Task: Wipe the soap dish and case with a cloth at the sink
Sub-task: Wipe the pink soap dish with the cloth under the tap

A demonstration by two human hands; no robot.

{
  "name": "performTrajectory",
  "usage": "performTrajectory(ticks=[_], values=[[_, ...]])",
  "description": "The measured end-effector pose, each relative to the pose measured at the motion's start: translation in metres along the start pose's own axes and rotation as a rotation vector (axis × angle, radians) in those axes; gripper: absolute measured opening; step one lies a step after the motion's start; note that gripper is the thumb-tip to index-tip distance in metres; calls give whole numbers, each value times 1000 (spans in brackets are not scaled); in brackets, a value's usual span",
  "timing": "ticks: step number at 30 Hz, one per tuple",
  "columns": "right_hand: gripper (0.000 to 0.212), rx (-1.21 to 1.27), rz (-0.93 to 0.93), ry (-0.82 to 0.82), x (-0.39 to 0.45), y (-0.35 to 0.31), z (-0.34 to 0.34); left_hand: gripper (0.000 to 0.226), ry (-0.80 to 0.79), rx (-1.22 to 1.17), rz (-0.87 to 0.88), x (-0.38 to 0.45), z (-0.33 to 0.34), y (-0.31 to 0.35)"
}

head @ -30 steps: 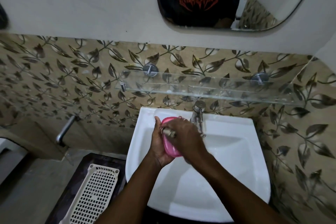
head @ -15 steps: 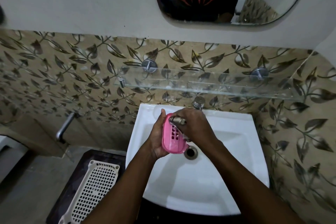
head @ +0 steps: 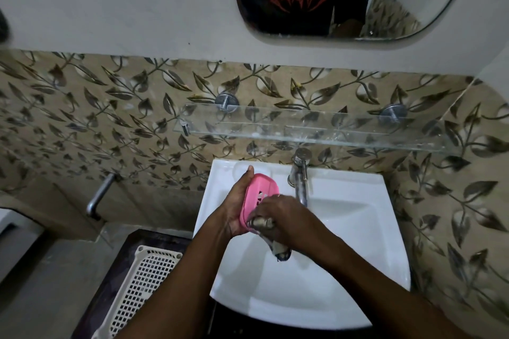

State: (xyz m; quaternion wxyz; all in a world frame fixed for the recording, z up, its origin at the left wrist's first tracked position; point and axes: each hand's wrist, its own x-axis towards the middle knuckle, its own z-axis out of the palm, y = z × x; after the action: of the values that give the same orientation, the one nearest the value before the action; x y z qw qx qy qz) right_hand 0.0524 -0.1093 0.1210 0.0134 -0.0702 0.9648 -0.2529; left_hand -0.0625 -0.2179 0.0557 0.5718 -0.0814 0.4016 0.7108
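Observation:
Over the white sink [head: 355, 242], my left hand [head: 238, 208] grips a pink slotted soap dish [head: 260, 195] from its left side, thumb up at the far end, the dish tilted on edge. My right hand [head: 286, 219] is closed around a bunched grey-brown cloth [head: 271, 234], pressed against the near end of the dish. A tail of the cloth hangs down below my fist. The soap case is not visible.
A chrome tap [head: 300, 179] stands at the back of the sink, just right of the dish. A glass shelf [head: 316, 129] juts out above it. A white perforated basket [head: 140, 289] lies at the lower left, and a metal pipe [head: 99, 195] sticks out of the left wall.
My right hand with the cloth has slid from the far end of the dish down to its near end. The dish's slotted face has turned more into view.

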Motion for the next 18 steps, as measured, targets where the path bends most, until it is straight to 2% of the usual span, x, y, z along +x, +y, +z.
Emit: performTrajectory(ticks=[3,4,8,10,13,14,16,18], values=[[22,-23,213,291,14,24,-13,74,-38,13,10,2,5,-2],[23,-40,225,319,14,26,-12,73,-42,12,8,1,7,-2],[23,-34,-36,57,-4,2,4,81,-26,-56,-8,-2,2,2],[20,0,-8,112,-4,9,-1,79,4,-57,4,-1,-1,2],[22,33,232,358,5,27,-10,73,16,-46,33,0,2,1],[23,21,249,378,6,26,-9,74,16,-66,40,0,4,3],[20,40,162,314,3,14,1,80,-4,-103,56,0,5,6],[16,76,78,174,-9,1,10,90,-31,-138,87,0,4,7]])
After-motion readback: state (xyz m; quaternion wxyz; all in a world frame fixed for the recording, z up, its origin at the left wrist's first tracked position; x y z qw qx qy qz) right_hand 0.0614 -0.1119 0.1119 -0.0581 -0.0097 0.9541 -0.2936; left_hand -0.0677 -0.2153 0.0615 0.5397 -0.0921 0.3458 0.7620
